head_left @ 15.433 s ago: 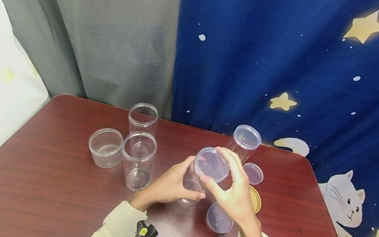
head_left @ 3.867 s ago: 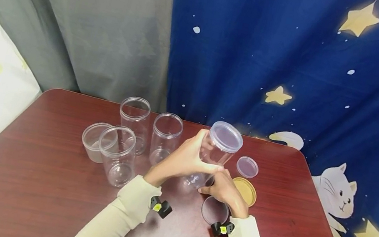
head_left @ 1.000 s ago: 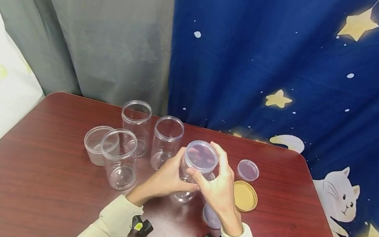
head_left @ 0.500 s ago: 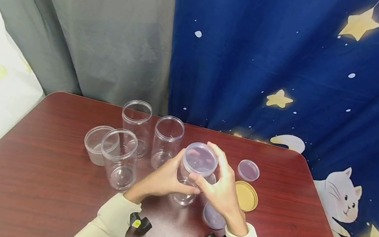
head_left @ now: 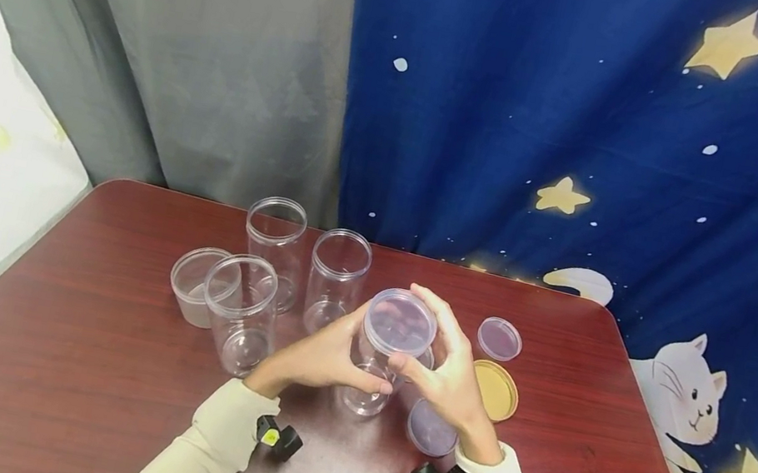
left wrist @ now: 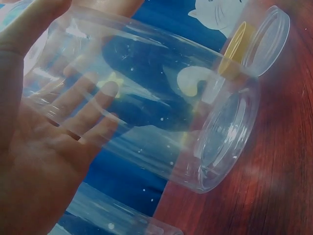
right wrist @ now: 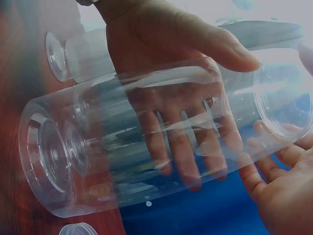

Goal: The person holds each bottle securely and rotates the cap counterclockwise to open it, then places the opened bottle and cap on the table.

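A tall clear plastic jar (head_left: 364, 400) stands upright between my hands, its clear lid (head_left: 400, 321) on top. My left hand (head_left: 327, 356) grips the jar's body, the thumb across the near side and the fingers round the far side. In the right wrist view the left hand's fingers (right wrist: 181, 152) show through the clear wall. My right hand (head_left: 451, 376) grips the lid's edge, thumb in front and fingers behind. The left wrist view shows the jar's bottom end (left wrist: 227, 137) close over the table.
Open tall jars (head_left: 335, 284) and an open short jar (head_left: 195, 284) stand on the left. On the right lie a small clear lid (head_left: 499, 339), a gold lid (head_left: 494, 392) and another clear lid (head_left: 432, 429). The dark red table (head_left: 62, 350) meets curtains behind.
Since the first frame, another open tall jar has joined those on the left, and the lidded jar from the back right is now in my hands. Lately the right hand shifts slightly round the lid.
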{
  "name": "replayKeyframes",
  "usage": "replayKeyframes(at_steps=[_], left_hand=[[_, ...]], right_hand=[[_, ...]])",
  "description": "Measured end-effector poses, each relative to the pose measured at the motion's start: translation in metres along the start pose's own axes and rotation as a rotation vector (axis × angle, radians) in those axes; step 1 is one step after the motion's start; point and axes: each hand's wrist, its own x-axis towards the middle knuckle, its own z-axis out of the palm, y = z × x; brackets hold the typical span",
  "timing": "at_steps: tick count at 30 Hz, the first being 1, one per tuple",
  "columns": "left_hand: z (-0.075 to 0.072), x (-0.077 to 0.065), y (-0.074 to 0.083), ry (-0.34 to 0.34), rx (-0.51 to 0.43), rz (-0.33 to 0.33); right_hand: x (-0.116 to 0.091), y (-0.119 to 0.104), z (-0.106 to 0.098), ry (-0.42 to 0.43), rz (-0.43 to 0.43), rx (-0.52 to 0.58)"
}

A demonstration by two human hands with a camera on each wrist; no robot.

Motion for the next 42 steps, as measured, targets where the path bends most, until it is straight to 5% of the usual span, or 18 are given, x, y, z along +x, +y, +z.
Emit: replayKeyframes(at_steps=[16, 23, 33, 42], left_hand=[[-0.006, -0.004, -0.003, -0.083, -0.053, 0.002], [-0.005, -0.002, -0.002, -0.01, -0.051, 0.009], [0.003, 0.003, -0.003, 0.228, 0.008, -0.012], [0.011, 0.005, 0.002, 0.225, 0.029, -0.046]], right_hand=[[0.003, 0.001, -0.005, -0.11, -0.052, 0.152], [0.005, -0.001, -0.004, -0.134, -0.059, 0.16], [0.0, -0.015, 0.018, 0.172, 0.027, -0.262], [-0.002, -0.013, 0.025, 0.282, 0.081, -0.341]])
